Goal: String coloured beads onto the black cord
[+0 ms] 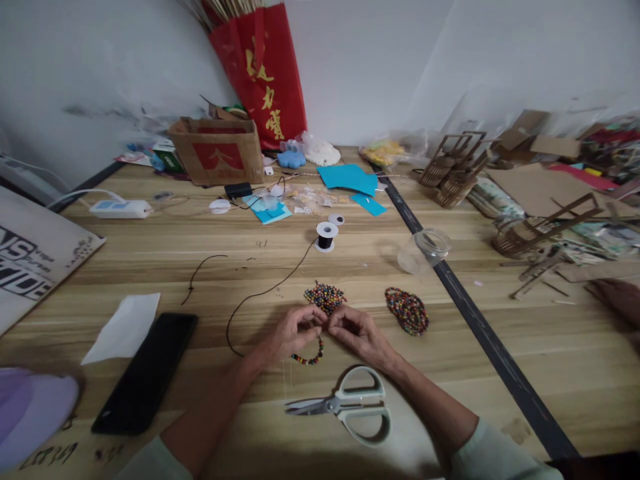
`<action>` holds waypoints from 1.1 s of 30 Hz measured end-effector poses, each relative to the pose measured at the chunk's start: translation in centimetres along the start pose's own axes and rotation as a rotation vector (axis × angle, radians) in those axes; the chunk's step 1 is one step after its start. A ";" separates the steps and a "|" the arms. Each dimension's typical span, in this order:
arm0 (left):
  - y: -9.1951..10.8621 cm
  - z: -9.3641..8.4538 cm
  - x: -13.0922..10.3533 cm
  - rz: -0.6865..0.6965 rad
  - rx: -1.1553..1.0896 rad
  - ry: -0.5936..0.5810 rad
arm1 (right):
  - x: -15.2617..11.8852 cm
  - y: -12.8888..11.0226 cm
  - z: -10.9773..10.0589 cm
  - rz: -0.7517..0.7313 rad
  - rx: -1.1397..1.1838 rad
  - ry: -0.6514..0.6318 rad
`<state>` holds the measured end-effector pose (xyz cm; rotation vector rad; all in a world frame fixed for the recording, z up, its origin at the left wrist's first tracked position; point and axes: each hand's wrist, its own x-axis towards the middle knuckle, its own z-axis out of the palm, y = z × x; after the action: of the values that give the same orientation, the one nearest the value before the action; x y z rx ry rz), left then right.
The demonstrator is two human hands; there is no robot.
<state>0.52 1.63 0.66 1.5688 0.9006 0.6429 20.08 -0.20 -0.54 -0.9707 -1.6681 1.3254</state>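
Observation:
My left hand (299, 328) is closed in a pinch at the near edge of a pile of multicoloured beads (326, 296). A short curved string of beads (311, 361) hangs below its fingers. Close beside it, almost touching, my right hand (356, 332) has thumb and fingertips pressed together; whatever is between them is too small to make out. A black cord runs from a white-flanged spool (327, 237) in a loop toward my left wrist. Scissors (345, 404) with pale handles lie partly open nearer me. Coiled bead strands (407, 311) rest to the right.
A black phone (146, 373) and white paper (123, 328) lie left. A clear round container (433, 245) stands right of the spool. Behind are a cardboard box (219, 152), red bag (265, 80) and blue sheets (347, 179). Another person's hand (617, 299) shows at the right edge.

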 end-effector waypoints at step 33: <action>-0.5 0.1 0.0 -0.010 0.069 0.043 | -0.1 -0.5 -0.3 -0.049 -0.146 -0.074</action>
<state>0.52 1.60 0.14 1.6159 0.9717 0.6463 20.29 -0.25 0.01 -0.9682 -1.8541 1.2344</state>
